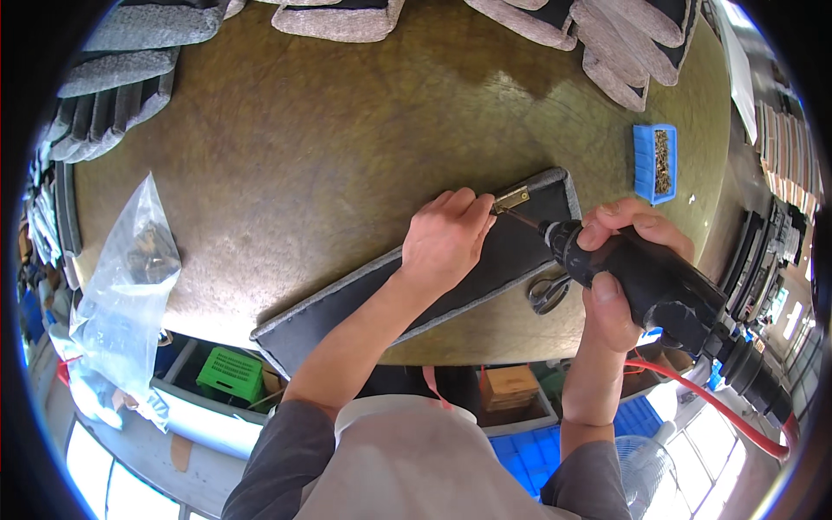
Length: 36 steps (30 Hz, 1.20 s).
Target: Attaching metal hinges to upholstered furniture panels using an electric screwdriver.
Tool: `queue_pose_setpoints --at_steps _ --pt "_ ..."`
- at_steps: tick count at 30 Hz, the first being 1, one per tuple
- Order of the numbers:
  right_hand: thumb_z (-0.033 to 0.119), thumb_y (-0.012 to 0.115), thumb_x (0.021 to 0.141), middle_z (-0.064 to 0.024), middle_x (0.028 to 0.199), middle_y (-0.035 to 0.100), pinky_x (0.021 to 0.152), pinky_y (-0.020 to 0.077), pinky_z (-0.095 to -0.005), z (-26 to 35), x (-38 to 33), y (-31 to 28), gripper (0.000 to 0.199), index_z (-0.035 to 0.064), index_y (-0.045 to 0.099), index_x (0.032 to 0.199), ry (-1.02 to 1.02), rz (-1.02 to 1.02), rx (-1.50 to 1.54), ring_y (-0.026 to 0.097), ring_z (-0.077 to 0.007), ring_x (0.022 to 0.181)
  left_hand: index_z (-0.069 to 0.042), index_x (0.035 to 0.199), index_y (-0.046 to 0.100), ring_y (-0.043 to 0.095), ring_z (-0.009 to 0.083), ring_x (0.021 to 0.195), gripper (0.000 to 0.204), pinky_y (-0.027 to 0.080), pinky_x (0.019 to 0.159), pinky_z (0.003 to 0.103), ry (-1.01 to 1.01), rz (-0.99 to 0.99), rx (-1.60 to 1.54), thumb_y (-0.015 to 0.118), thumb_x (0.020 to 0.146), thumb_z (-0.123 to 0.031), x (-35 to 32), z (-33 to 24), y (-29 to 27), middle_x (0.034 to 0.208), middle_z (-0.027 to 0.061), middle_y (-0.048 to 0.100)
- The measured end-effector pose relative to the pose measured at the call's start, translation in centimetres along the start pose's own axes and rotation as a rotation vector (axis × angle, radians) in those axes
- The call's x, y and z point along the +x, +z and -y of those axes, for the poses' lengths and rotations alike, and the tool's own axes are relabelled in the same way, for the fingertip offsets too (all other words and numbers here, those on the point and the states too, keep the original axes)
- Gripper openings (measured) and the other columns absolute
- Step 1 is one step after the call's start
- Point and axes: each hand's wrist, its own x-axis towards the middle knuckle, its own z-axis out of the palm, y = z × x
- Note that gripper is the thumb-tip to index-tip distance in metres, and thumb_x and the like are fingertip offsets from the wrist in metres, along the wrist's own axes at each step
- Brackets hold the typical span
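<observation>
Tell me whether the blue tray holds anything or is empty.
Not empty: the blue tray holds a heap of small brownish screws filling its middle.

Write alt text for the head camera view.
A right hand holds a black power screwdriver to a brass hinge on a dark panel, steadied by the left hand. Scissors lie beside it.

Left hand (446, 238) hides hinge (511, 198) end; scissors (548, 291) part-hidden under driver (641, 282)
</observation>
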Motion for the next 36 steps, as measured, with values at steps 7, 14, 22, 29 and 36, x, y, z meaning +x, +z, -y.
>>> queue_pose_setpoints --at_steps 7,14,22,29,36 --pt "0.001 0.067 0.068 -0.0213 0.11 0.057 0.074 0.0506 -0.0321 -0.6 0.6 0.1 0.054 0.0017 0.045 0.117 0.001 0.072 -0.021 0.059 -0.0206 0.082 -0.007 0.1 0.061 0.058 0.0252 0.072 0.02 0.048 0.059 0.038 -0.007 -0.001 -0.001 0.066 0.081 -0.013 -0.1 0.0 0.2 0.076 0.0057 0.053" --pt "-0.004 0.062 0.064 -0.0241 0.11 0.057 0.078 0.0507 -0.0335 -2.3 2.5 0.8 0.056 -0.0014 0.044 0.117 -0.056 0.242 -0.104 0.061 -0.0203 0.082 -0.007 0.101 0.061 0.058 0.0244 0.075 0.021 0.05 0.061 0.038 -0.016 0.006 0.04 0.065 0.082 -0.016 0.1 0.4 0.3 0.079 0.0056 0.053" --pt "-0.002 0.063 0.064 -0.0228 0.108 0.058 0.077 0.0504 -0.0331 -2.1 3.2 1.7 0.056 -0.0022 0.044 0.116 0.066 0.231 -0.011 0.061 -0.0193 0.08 -0.006 0.102 0.061 0.058 0.0242 0.076 0.024 0.05 0.064 0.037 -0.026 0.016 0.015 0.066 0.082 -0.016 -0.1 0.3 0.1 0.081 0.0058 0.053" --pt "-0.001 0.064 0.064 -0.0227 0.108 0.057 0.077 0.0505 -0.0329 -2.3 3.5 1.5 0.056 -0.0021 0.045 0.117 0.074 0.259 -0.001 0.061 -0.0195 0.081 -0.006 0.102 0.061 0.058 0.0239 0.076 0.024 0.05 0.064 0.037 -0.033 0.023 0.005 0.066 0.082 -0.016 -0.1 0.3 0.2 0.082 0.0055 0.054" --pt "-0.002 0.065 0.064 -0.0215 0.11 0.055 0.077 0.0504 -0.0336 -1.8 3.1 1.9 0.057 0.0005 0.044 0.117 0.108 0.307 -0.039 0.06 -0.0205 0.084 -0.005 0.103 0.061 0.057 0.024 0.075 0.025 0.05 0.064 0.037 -0.036 0.022 -0.009 0.066 0.082 -0.016 -0.1 0.4 0.0 0.082 0.0052 0.054"
